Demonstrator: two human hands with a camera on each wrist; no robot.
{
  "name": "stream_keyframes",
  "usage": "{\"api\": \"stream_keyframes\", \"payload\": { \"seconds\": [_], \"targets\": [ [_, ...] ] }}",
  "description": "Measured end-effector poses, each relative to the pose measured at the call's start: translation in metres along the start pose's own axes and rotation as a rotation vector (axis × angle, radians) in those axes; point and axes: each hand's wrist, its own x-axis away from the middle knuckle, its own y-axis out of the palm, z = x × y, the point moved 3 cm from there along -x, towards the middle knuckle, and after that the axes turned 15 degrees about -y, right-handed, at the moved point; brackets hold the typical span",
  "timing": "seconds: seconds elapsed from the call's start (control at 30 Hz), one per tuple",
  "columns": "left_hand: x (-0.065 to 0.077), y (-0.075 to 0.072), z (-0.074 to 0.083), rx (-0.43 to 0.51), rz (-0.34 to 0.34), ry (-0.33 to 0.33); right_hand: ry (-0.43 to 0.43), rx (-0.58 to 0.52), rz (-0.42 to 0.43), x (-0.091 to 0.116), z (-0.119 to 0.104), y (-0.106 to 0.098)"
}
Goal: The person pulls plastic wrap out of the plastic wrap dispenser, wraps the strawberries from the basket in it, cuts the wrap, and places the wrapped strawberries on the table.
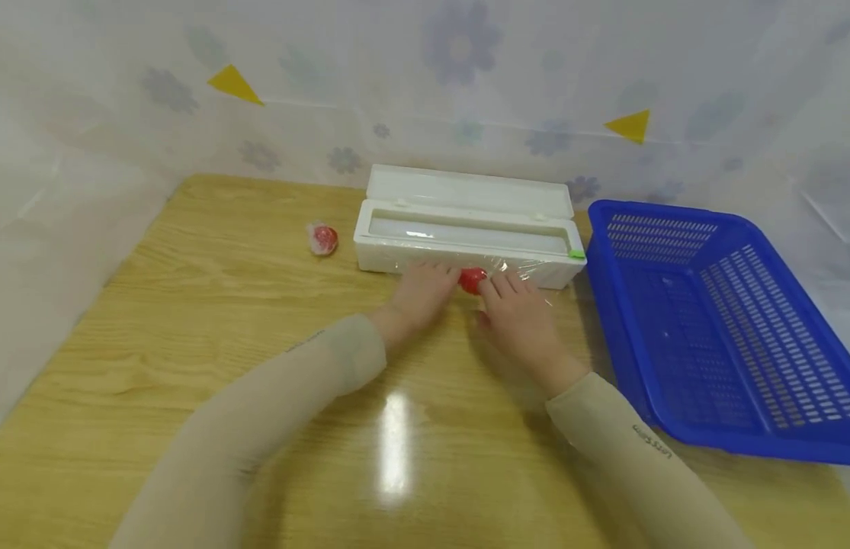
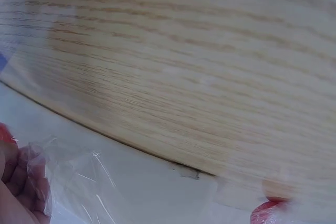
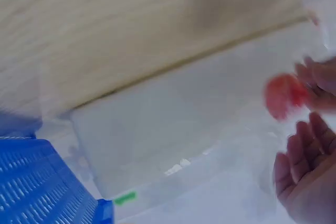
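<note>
A small red ball (image 1: 472,280) sits between my two hands, close against the front of a white cling film box (image 1: 404,255). My left hand (image 1: 425,293) holds the ball's left side with its fingertips. From the right, my right hand (image 1: 524,320) curls its fingers at the ball, its index fingertip overlapping it. Clear cling film (image 2: 86,179) glints around the fingers and over the box front. In the right wrist view the red ball (image 3: 285,97) shows blurred beside the fingertips. Another red ball (image 1: 322,239), wrapped in film, lies left of the box.
The box's lid (image 1: 469,191) stands open at the back, showing a film roll (image 1: 466,232) inside. A green tab (image 1: 576,255) marks its right end. On the right stands a blue plastic basket (image 1: 630,343). The wooden table (image 1: 212,320) meets a flowered cloth (image 1: 459,91) behind.
</note>
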Motion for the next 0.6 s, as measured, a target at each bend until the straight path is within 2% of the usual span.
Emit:
{"api": "stream_keyframes", "payload": {
  "seconds": [0.03, 0.1, 0.13, 0.23, 0.37, 0.6],
  "targets": [
    [-0.001, -0.001, 0.000, -0.008, -0.004, -0.002, 0.000, 0.023, -0.043, 0.000, -0.001, 0.006],
    [-0.001, -0.002, 0.000, -0.020, -0.026, -0.002, 0.054, 0.059, -0.109, 0.001, 0.004, 0.015],
    [-0.001, -0.002, 0.000, -0.026, -0.030, 0.001, 0.072, 0.071, -0.106, 0.001, 0.007, 0.018],
    [0.000, -0.001, -0.001, -0.036, -0.037, 0.007, 0.071, 0.122, -0.029, 0.002, 0.016, 0.023],
    [0.002, -0.002, -0.002, -0.046, -0.027, 0.013, 0.012, 0.136, 0.072, 0.003, 0.019, 0.021],
    [0.004, -0.008, 0.000, -0.086, 0.012, 0.071, -0.031, 0.073, 0.111, 0.008, 0.021, 0.019]
  ]
}}
